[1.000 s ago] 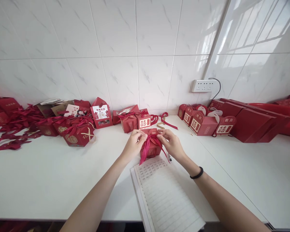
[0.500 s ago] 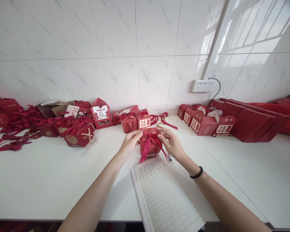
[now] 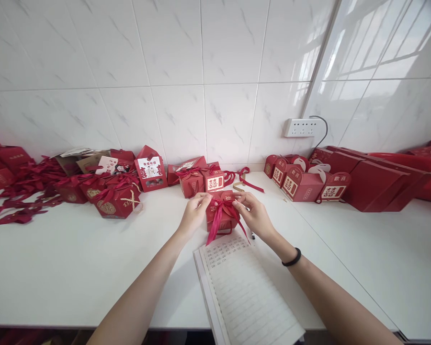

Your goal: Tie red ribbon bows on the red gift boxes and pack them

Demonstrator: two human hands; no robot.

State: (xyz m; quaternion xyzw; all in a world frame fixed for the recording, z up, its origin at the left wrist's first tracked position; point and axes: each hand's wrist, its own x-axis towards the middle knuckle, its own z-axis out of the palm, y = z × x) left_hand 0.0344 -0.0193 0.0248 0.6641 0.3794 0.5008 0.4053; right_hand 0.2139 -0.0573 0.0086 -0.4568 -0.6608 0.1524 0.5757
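Note:
A small red gift box (image 3: 228, 224) with gold characters stands on the white counter, just beyond an open notebook (image 3: 251, 292). Across its top a dark pink ribbon (image 3: 215, 227) is tied in a bow, its tails hanging down the front. On the left side of the bow, my left hand (image 3: 197, 211) is closed, thumb and fingers pinching the ribbon. My right hand (image 3: 253, 211) pinches the ribbon on the other side. A pen (image 3: 253, 235) lies partly hidden below my right hand.
Several finished red boxes (image 3: 117, 201) and a heap of ribbons (image 3: 28, 179) are at left. Behind my hands are more boxes (image 3: 192, 184). Handled boxes (image 3: 303, 184), large red bags (image 3: 373, 184) and a red basin (image 3: 429, 184) line the right. A power strip (image 3: 300, 128) is on the wall.
Both hands and the gift box have shifted very slightly left. The grip on the ribbon looks the same, and the bow keeps its shape.

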